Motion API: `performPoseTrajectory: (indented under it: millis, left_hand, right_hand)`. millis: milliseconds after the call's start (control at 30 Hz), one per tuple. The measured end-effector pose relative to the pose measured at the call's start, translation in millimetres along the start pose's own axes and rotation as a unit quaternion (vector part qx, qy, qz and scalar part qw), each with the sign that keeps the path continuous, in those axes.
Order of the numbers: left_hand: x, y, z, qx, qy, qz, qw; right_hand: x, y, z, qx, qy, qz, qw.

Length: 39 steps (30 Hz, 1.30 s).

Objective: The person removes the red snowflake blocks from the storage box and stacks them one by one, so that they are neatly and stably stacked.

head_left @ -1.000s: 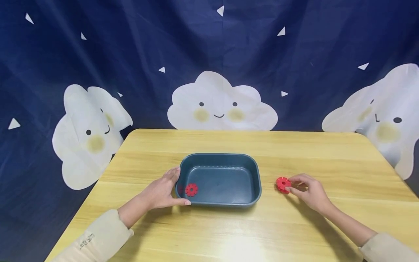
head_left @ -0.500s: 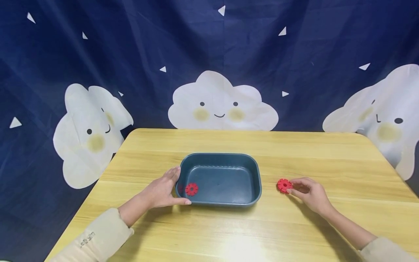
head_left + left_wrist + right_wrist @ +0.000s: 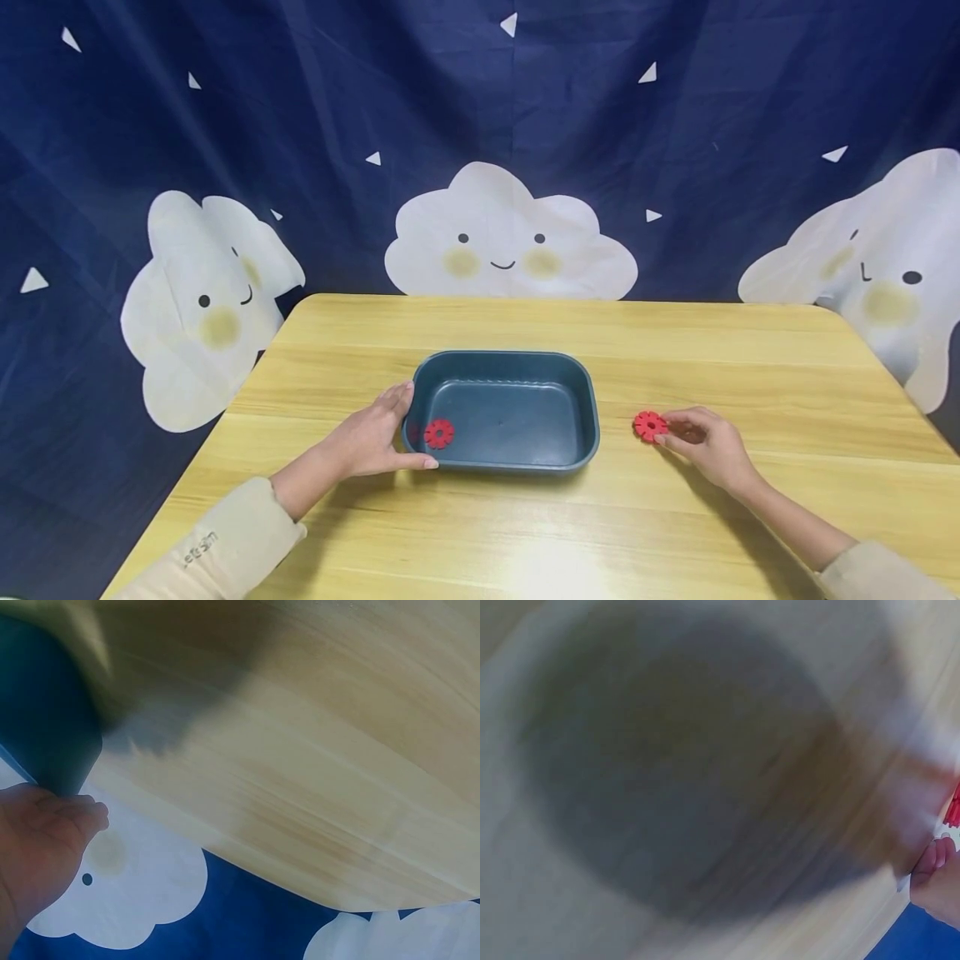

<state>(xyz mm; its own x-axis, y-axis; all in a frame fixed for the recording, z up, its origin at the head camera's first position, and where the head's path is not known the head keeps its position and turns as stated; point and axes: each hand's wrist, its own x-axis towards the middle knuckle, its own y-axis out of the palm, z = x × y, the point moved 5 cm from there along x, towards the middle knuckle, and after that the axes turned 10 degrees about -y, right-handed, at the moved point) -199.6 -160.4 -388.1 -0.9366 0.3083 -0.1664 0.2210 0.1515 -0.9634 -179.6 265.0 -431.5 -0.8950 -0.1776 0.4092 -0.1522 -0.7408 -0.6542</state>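
Observation:
A dark blue-green plastic basin [image 3: 517,421] stands on the wooden table. My left hand [image 3: 372,437] holds its near left corner, fingers at the left wall and thumb along the front rim. In the left wrist view, the fingers of this hand [image 3: 49,832] touch the basin's outer wall [image 3: 52,705]. Inside the basin's left end lies a red notched snowflake disc [image 3: 438,433]. To the right of the basin, my right hand [image 3: 712,443] pinches another red snowflake disc [image 3: 649,427] between thumb and fingers. The right wrist view catches only this disc's red edge [image 3: 952,808], beside the fingers.
The light wood table [image 3: 510,533] stretches around the basin on all sides. Behind it hangs a dark blue curtain [image 3: 510,100] with white clouds and small white triangles. A large blurred shadow fills much of the right wrist view.
The red disc in my right hand has tilted flatter and come slightly lower, and the hand has shifted slightly with it. My left hand and the basin have stayed in place.

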Motion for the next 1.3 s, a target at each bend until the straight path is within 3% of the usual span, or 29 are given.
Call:
performPoseTrajectory:
  millis: [567,767,1000,1300]
  left_hand:
    - [-0.9,3.0,2.6,-0.006,-0.002,-0.001,1.0]
    - [-2.0,2.5,1.8,-0.008,-0.004,0.001,1.0]
    - [-2.2,0.2,-0.5,0.0,0.006,-0.01,0.9999]
    - [-0.6,-1.5,-1.3,0.011,0.012,-0.016,0.9997]
  right_hand:
    - [-0.6,-1.1,0.7,-0.008,0.003,0.011,0.9999]
    - [4.1,-12.7,6.1,-0.016,-0.018,0.001,0.9997]
    - [33.3,-38.3,29.8,-0.013,-0.074,-0.05,0.9959]
    - [74.1,-45.5,80.3,0.029,-0.135,-0.031,0.99]
